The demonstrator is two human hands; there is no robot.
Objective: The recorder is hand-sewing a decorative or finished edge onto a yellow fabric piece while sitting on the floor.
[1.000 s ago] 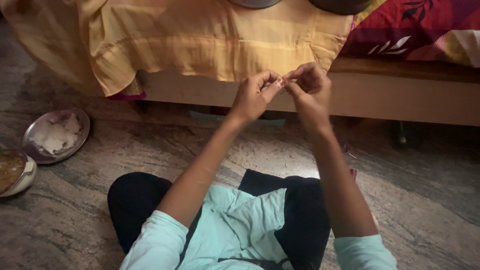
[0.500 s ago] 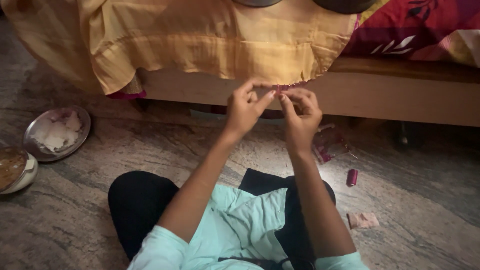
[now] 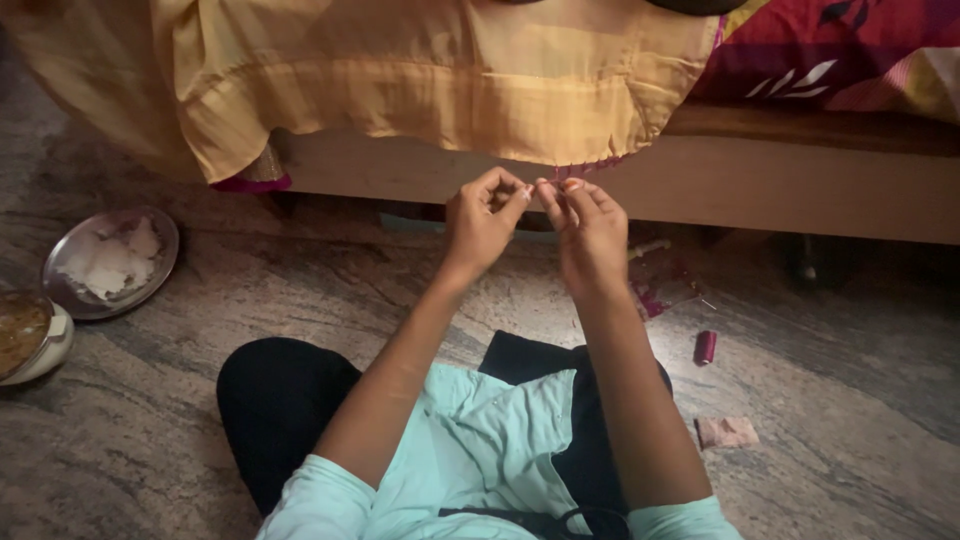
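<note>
My left hand (image 3: pixel 482 220) and my right hand (image 3: pixel 588 232) are raised together in front of me, fingertips almost touching. Each pinches a fine pink thread (image 3: pixel 556 174) that hangs from the hem of a yellow cloth (image 3: pixel 440 90). The cloth drapes over the edge of a wooden bed frame (image 3: pixel 790 195). The thread is thin and partly hidden by my fingers. I sit cross-legged on the stone floor in a light green top and black trousers.
A steel plate (image 3: pixel 110 262) with white food and a bowl (image 3: pixel 28 335) of brown food lie on the floor at left. A red thread spool (image 3: pixel 705 346), a small pink packet (image 3: pixel 727 432) and a plastic wrapper (image 3: pixel 662 280) lie at right. A red patterned cloth (image 3: pixel 840 50) covers the bed.
My hands stay together at the hem, a little lower than before. The view has shifted, and the spool and pink packet on the floor have come into sight.
</note>
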